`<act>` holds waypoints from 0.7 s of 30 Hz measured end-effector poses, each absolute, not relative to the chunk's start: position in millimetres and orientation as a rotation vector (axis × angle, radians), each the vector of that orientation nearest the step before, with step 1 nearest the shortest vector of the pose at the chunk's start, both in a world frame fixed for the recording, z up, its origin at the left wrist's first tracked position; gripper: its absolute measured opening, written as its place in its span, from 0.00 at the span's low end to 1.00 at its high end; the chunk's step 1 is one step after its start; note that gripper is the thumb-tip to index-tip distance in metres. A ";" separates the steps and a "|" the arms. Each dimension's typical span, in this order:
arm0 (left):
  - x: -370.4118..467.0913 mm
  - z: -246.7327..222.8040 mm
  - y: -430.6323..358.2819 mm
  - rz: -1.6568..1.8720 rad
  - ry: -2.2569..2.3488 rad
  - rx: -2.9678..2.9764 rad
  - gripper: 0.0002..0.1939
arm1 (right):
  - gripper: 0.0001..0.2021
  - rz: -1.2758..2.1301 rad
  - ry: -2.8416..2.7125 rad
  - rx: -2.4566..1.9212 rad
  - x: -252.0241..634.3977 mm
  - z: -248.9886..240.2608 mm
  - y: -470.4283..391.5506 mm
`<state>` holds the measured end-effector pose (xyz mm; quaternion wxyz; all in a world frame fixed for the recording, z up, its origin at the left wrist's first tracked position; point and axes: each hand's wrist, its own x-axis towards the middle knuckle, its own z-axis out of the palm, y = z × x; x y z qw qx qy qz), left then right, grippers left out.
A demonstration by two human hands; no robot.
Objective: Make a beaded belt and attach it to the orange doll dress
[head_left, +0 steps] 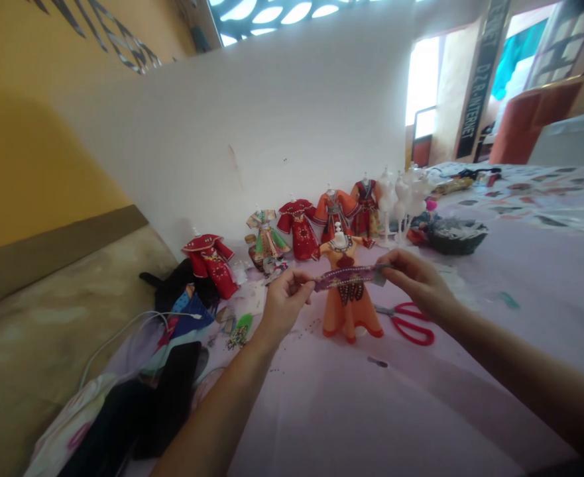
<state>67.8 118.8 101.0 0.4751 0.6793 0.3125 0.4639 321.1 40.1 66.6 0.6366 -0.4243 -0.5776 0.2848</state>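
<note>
A purple strip of decorated trim (345, 278) with pale bead-like dots along its edge is stretched level between my two hands. My left hand (290, 296) pinches its left end between thumb and fingers. At the right end, where a small greyish piece shows, my right hand (411, 277) grips it the same way. Just behind the strip stands a small mannequin in an orange dress (352, 319) with dark patterned trim at the waist; the strip hides part of its middle. Red-handled scissors (413, 323) lie on the table beside the dress, below my right hand.
More miniature dresses on stands, such as a red one (299, 228), line the back by a white board (272, 126). Bare white mannequins (387, 205) and a dark basket (458, 237) stand right. Beads (236, 338), a white cable (122, 324) and a black phone-like object (175, 391) lie left.
</note>
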 end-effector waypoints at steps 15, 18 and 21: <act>91.2 87.9 155.2 1.104 0.677 1.501 0.11 | 0.09 0.715 -1.256 -0.893 315.5 66.5 79.6; 96.6 85.9 156.6 1.052 0.662 1.455 0.14 | 0.08 0.738 -1.245 -0.897 315.7 64.2 83.0; 100.0 84.1 156.6 1.033 0.648 1.425 0.15 | 0.08 0.763 -1.235 -0.900 316.3 63.0 85.4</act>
